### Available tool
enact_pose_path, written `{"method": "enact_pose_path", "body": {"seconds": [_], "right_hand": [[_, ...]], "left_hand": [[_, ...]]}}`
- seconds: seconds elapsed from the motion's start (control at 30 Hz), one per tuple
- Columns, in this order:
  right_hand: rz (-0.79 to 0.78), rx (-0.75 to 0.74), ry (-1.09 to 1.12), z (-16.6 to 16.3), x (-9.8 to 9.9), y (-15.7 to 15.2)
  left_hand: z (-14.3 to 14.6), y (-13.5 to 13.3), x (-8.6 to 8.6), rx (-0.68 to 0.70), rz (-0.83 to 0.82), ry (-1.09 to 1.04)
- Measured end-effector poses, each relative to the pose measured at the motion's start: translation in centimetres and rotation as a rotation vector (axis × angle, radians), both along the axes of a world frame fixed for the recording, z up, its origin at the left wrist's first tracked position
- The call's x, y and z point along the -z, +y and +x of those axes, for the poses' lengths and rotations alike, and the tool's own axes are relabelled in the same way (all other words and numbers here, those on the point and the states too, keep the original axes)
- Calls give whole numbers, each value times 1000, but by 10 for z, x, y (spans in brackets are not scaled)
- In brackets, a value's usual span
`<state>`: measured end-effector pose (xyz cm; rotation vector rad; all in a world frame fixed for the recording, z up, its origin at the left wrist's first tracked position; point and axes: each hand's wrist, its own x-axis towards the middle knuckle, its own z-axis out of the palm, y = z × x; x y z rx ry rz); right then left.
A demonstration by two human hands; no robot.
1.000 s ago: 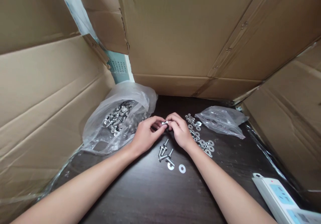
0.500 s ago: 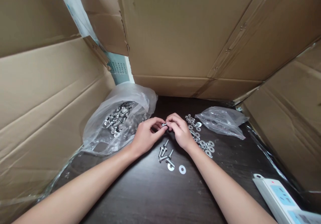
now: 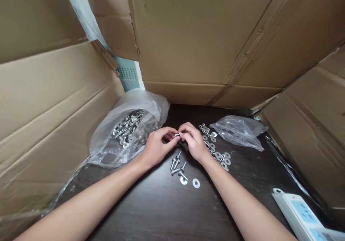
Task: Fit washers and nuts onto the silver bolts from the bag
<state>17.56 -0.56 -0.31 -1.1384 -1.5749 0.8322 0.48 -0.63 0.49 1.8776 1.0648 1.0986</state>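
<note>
Two bare arms are all that shows of the person, uncovered to the frame's edge. The left arm runs up from 7 o'clock, the right arm from 5 o'clock; both are slim and smooth. The left grip and right grip are bare too, with slender fingers; the nails are too small to tell.

Brown cardboard sheets wall in the dark tabletop from nine round to three o'clock. At ten o'clock lies a clear plastic bag full of metal fasteners. A crumpled smaller bag lies at two o'clock. A white power strip sits at four o'clock.
</note>
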Motion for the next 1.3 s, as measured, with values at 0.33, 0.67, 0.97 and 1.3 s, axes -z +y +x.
{"method": "enact_pose_path", "body": {"seconds": [0.33, 0.67, 0.97, 1.3], "right_hand": [[13, 18, -25, -1, 1, 0], [12, 12, -24, -2, -4, -2], [27, 11, -31, -2, -2, -1], [7, 17, -24, 0, -2, -1]], "left_hand": [[0, 1, 0, -1, 11, -5], [0, 0, -1, -11, 20, 13], [0, 0, -1, -8, 13, 9], [0, -1, -2, -9, 10, 14]]}}
